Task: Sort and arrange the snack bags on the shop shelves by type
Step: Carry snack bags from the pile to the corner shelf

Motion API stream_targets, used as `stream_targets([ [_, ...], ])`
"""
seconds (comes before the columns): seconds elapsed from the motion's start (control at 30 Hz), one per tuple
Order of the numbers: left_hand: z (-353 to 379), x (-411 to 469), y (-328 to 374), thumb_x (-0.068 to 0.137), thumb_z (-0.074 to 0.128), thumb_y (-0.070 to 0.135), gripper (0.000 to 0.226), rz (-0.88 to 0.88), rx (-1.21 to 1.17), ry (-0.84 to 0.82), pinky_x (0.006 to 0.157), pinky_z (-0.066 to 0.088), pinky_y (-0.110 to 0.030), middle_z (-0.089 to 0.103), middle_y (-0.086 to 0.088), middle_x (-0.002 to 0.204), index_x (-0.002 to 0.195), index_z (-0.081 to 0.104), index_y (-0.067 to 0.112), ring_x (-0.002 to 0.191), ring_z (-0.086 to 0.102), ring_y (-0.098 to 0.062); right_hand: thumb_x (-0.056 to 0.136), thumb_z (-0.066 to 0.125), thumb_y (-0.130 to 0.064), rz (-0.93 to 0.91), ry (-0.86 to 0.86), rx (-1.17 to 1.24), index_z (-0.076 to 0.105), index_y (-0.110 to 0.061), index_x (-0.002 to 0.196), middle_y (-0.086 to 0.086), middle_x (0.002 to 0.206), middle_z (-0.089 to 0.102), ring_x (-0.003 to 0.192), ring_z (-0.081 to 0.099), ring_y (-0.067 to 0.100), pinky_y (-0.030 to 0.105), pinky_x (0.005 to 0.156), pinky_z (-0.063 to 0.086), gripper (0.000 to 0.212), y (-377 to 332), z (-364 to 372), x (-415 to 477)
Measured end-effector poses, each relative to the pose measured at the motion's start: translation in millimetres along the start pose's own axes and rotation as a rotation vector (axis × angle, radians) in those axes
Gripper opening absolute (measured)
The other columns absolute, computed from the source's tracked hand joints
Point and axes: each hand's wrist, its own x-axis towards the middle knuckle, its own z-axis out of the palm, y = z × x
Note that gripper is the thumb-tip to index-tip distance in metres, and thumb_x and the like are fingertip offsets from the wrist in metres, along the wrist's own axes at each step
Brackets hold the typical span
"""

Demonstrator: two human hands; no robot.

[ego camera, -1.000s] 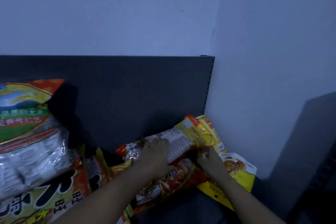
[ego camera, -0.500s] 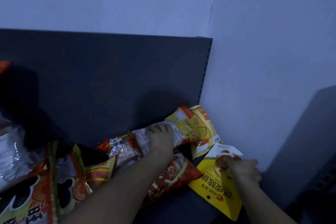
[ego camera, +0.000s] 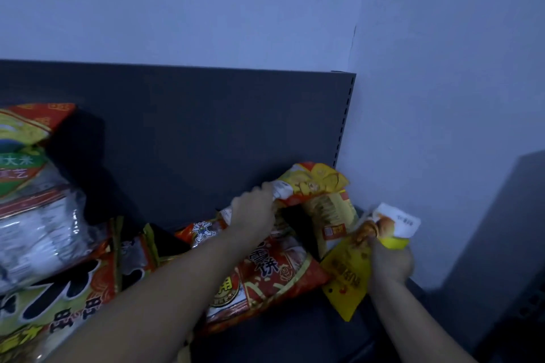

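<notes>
— What carries everything?
— A dark grey metal shelf (ego camera: 295,342) with a flat back panel (ego camera: 191,132) in the same grey, set into the corner of a pale, cracked wall (ego camera: 442,68).

— The biggest packs?
— Along the shelf's left edge lies a large glossy bag with bold black characters (ego camera: 59,318), reading 旺旺. On top of it is a clear crinkled plastic pack with a green-and-red label (ego camera: 38,215), where 大米 is legible.

— And mid-shelf?
— A red crinkly foil bag (ego camera: 271,277) marked 雪饼 lies flat, passing under the left forearm.

— The left hand (ego camera: 253,212)?
— Its fingers are curled tight round the top edge of a crumpled yellow-and-red foil bag (ego camera: 315,183), which is raised at the shelf's right rear corner, against the panel.

— The right hand (ego camera: 389,262)?
— At the shelf's right edge, it is clenched round a small flat yellow pouch with a white top (ego camera: 345,280). The pouch tilts, with its lower corner pointing at the shelf's front. The print on it is too blurred to read.
</notes>
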Motion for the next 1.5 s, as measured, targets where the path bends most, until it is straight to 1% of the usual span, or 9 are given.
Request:
stream_targets([
  [0.17,-58,-9,-23,0.081,0.055,0.015,0.019,-0.236,-0.427,0.032,0.071,0.045,-0.035,0.061,-0.007,0.099,0.099,0.053,0.008,0.093,0.058,-0.033,0.084,0.068,-0.017,-0.474,-0.263,0.143,0.056,-0.015,0.101,-0.002,0.082,0.060,0.077,0.058,0.020,0.030,0.069,0.045,0.022,-60,18,-65],
  [0.27,-94,-27,-43,0.073,0.065,0.010,0.016,-0.333,-0.911,0.010,0.075,0.057,-0.042,0.069,-0.008,0.091,0.089,0.062,0.012,0.080,0.066,-0.027,0.082,0.071,-0.019,-0.530,-0.511,0.194,0.059,-0.019,0.107,-0.005,0.091,0.064,0.082,0.061,0.012,0.027,0.074,0.048,0.028,-80,29,-104],
  [0.37,-137,-60,-69,0.082,0.062,-0.004,0.017,-0.351,-1.123,0.014,0.052,0.055,-0.023,0.069,-0.006,0.080,0.091,0.064,0.010,0.060,0.065,-0.015,0.079,0.074,-0.016,-0.457,-0.742,0.204,0.061,-0.027,0.087,-0.007,0.080,0.067,0.074,0.065,0.011,0.027,0.064,0.053,0.019,-86,36,-131],
  [0.47,-183,-101,-107,0.083,0.066,0.001,0.011,-0.323,-1.101,0.062,0.053,0.048,-0.026,0.066,-0.005,0.071,0.089,0.065,0.010,0.055,0.058,-0.018,0.077,0.074,-0.016,-0.320,-0.889,0.219,0.066,-0.019,0.087,0.006,0.080,0.072,0.074,0.069,0.029,0.044,0.070,0.055,0.013,-92,39,-152],
  [0.67,-271,-212,-185,0.078,0.069,0.006,0.019,-0.375,-1.075,0.227,0.088,0.044,-0.062,0.062,-0.032,0.104,0.097,0.066,0.005,0.088,0.054,-0.038,0.082,0.064,-0.015,-0.159,-1.224,0.406,0.066,-0.016,0.094,-0.006,0.077,0.073,0.071,0.070,0.008,0.025,0.061,0.055,0.012,-111,54,-258],
  [0.93,-355,-412,-293,0.080,0.069,0.009,0.005,-0.651,-0.939,0.458,0.054,0.044,-0.027,0.056,-0.012,0.066,0.082,0.065,0.011,0.053,0.050,-0.021,0.027,0.092,-0.042,-0.027,-1.679,0.326,0.068,-0.010,0.102,0.015,0.099,0.072,0.087,0.069,0.032,0.041,0.071,0.058,0.085,-80,81,-490],
  [1.1,-384,-542,-336,0.083,0.066,0.004,0.010,-0.827,-0.859,0.675,0.041,0.050,-0.022,0.064,-0.002,0.054,0.077,0.062,0.011,0.042,0.060,-0.012,0.070,0.072,-0.015,0.064,-1.895,0.250,0.066,-0.007,0.105,0.018,0.100,0.070,0.091,0.067,0.035,0.047,0.081,0.054,0.036,-46,72,-639],
  [1.33,-409,-690,-377,0.083,0.066,0.004,0.014,-1.080,-0.702,0.929,0.050,0.057,-0.031,0.073,-0.002,0.066,0.094,0.062,0.012,0.058,0.070,-0.021,0.071,0.080,-0.025,-0.035,-2.100,0.124,0.060,-0.024,0.088,0.002,0.094,0.068,0.088,0.063,0.021,0.045,0.092,0.049,0.027,8,45,-803],
  [1.5,-399,-740,-410,0.085,0.063,0.003,0.017,-1.186,-0.610,1.050,0.056,0.050,-0.029,0.070,-0.001,0.068,0.084,0.060,0.020,0.065,0.066,-0.022,0.080,0.072,-0.013,-0.191,-2.170,0.051,0.066,-0.021,0.082,0.005,0.089,0.072,0.078,0.068,0.020,0.035,0.072,0.054,0.010,33,52,-863],
])
